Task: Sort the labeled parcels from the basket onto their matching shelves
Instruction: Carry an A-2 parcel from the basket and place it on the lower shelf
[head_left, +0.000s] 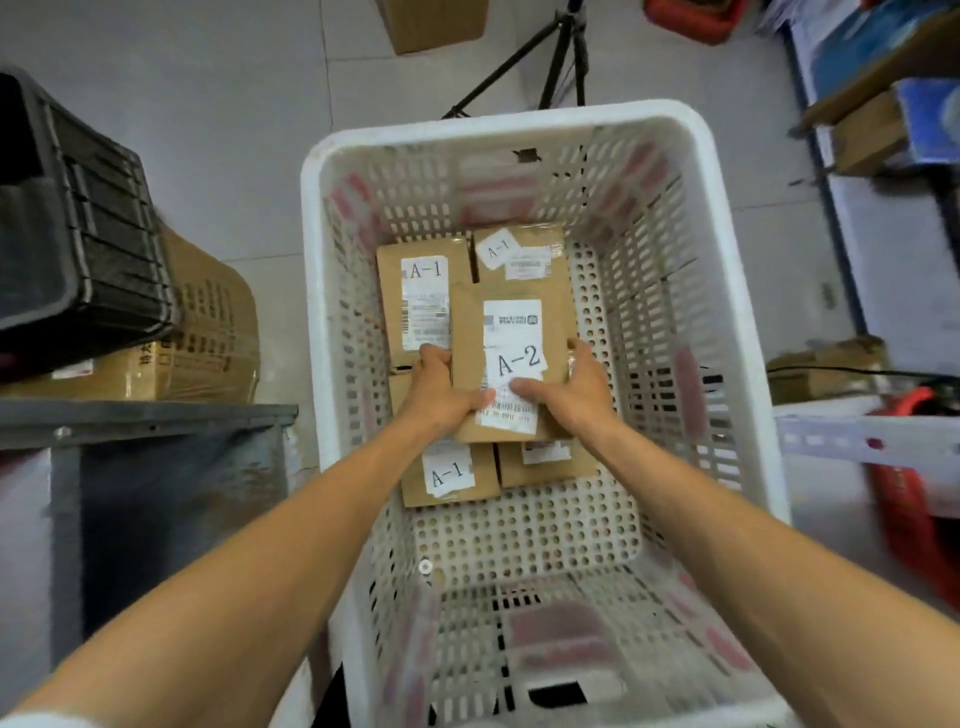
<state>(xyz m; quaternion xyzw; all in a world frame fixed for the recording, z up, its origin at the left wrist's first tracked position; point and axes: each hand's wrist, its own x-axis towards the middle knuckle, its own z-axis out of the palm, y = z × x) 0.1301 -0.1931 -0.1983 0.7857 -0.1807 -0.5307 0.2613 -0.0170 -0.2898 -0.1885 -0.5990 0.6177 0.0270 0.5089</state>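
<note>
I grasp the box marked A-2 (511, 332) with both hands: my left hand (441, 389) curls round its left edge and my right hand (576, 387) round its right edge, thumbs on top. It sits over the middle of the white basket (519, 122), above other boxes on the basket floor. Three of those boxes read A-1 (421, 301).
</note>
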